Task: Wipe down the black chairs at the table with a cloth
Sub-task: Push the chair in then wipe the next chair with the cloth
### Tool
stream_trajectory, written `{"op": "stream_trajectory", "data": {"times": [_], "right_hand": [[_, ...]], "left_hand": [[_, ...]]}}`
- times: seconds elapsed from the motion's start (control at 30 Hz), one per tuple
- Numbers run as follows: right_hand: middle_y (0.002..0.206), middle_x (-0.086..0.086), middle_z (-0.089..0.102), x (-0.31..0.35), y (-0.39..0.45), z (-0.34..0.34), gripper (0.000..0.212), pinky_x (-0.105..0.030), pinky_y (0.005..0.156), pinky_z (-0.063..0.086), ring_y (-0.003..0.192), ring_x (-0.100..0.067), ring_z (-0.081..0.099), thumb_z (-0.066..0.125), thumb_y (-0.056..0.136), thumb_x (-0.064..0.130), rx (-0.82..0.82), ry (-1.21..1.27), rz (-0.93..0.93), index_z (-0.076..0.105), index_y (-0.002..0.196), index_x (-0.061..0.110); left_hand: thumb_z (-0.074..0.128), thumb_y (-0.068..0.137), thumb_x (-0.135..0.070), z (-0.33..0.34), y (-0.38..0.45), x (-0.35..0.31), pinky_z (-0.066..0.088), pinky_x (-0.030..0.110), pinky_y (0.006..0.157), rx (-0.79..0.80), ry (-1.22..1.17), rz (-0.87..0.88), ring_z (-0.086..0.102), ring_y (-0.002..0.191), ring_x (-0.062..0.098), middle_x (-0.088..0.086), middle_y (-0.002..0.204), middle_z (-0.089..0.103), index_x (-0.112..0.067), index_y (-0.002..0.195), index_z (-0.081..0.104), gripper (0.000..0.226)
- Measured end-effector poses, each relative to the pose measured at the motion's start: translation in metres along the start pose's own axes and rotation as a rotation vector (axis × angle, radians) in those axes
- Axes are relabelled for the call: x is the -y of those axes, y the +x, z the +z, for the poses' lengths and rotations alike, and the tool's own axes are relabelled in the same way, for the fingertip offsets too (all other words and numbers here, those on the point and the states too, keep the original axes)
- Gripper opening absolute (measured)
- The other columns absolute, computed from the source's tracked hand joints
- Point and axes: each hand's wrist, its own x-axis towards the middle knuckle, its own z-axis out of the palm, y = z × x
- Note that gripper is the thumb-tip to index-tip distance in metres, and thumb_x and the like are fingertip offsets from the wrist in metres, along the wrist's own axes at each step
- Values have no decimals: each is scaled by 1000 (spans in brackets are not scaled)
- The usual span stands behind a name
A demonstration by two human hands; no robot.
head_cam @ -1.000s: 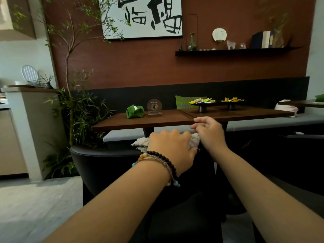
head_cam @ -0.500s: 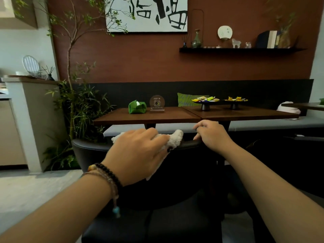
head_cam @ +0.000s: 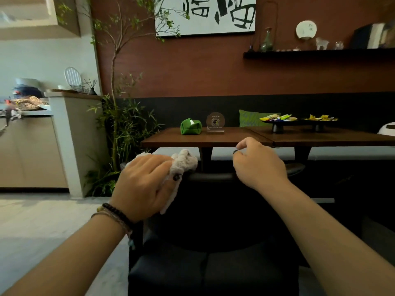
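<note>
Fingers of the left hand [head_cam: 147,184] lie spread over the cloth [head_cam: 184,162], pressing it onto the top rail of the black chair [head_cam: 210,176], lower centre of the frame; a tail of cloth hangs below the palm. Beaded bracelets sit at that wrist.

Right hand [head_cam: 259,165]: fingers loosely curled, holding nothing. It seems lifted just clear of the rail, though the dark backrest makes contact hard to judge.

Change over the last second: the left hand and cloth have slid from mid-rail, close beside the right hand, out toward the left end of the rail. A stretch of bare rail now shows between the two hands. The right hand, earlier gripping the rail to steady the chair, has let go.

Meaning: one pass along the left half of the rail looks done. Right half, backrest face and seat [head_cam: 211,272], at bottom centre, likely remain, as do any other chairs.

Beyond, centre right: brown table [head_cam: 213,138] carrying a green tissue pouch [head_cam: 190,126], a small round plaque [head_cam: 215,122] and two snack stands. Tall plant at left of centre.
</note>
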Motion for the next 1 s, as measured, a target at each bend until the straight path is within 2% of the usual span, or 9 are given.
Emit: {"op": "stream_trajectory", "data": {"times": [0.23,0.33,0.43,0.53,0.63,0.73,0.8,0.9,1.0], "right_hand": [[87,3,57,64,-30,36,17,-35,64,42,80,-19,55,39,96,32,33,-71,-388,53,96,24],[72,6,49,67,-34,50,22,-31,52,34,65,-15,51,34,98,37,-95,-242,-457,47,88,23],[67,7,44,66,-34,55,26,-28,47,27,57,-11,44,29,99,38,-179,-269,-489,44,83,24],[66,7,43,69,-33,57,31,-28,46,23,55,-12,43,29,99,37,-211,-286,-517,40,74,24],[62,5,42,69,-33,59,37,-27,45,22,50,-12,40,31,99,35,-241,-291,-524,35,64,24],[57,4,38,69,-35,62,44,-25,44,21,47,-13,37,36,98,32,-285,-299,-553,31,55,23],[57,4,39,69,-35,62,46,-26,45,31,48,-16,44,39,98,31,-264,-283,-557,30,54,23],[54,5,37,70,-37,63,47,-29,48,43,51,-19,50,42,97,31,-270,-264,-548,29,52,22],[53,5,34,70,-36,64,47,-26,47,34,51,-21,50,41,97,33,-302,-251,-566,27,52,23]], "left_hand": [[38,101,-29,12,-14,25,50,40,77,-55,-186,-83,62,89,25,10,97,66,1,96,68,42],[37,101,-26,20,-29,49,50,43,74,-141,-293,-291,61,85,24,9,93,64,2,93,67,42],[36,101,-26,36,-35,58,50,34,75,-318,-350,-466,59,85,15,6,91,61,-2,89,66,40],[36,101,-26,48,-37,63,45,19,80,-480,-419,-582,57,87,1,0,88,59,-15,89,62,31],[36,100,-36,50,-41,65,44,19,76,-546,-493,-824,54,79,1,1,85,58,-31,85,55,25],[37,102,-40,52,-44,72,45,15,79,-629,-510,-1029,59,86,-2,-4,95,64,-30,99,63,28],[38,103,-37,54,-50,86,44,18,81,-598,-484,-1225,61,99,10,1,106,65,-17,116,64,35],[38,103,-18,65,-75,104,40,29,88,-285,-490,-1606,50,121,34,19,130,56,-1,131,53,36],[37,103,-18,78,-95,93,34,26,75,-275,-501,-1629,52,115,35,19,120,59,1,123,58,34]]}}
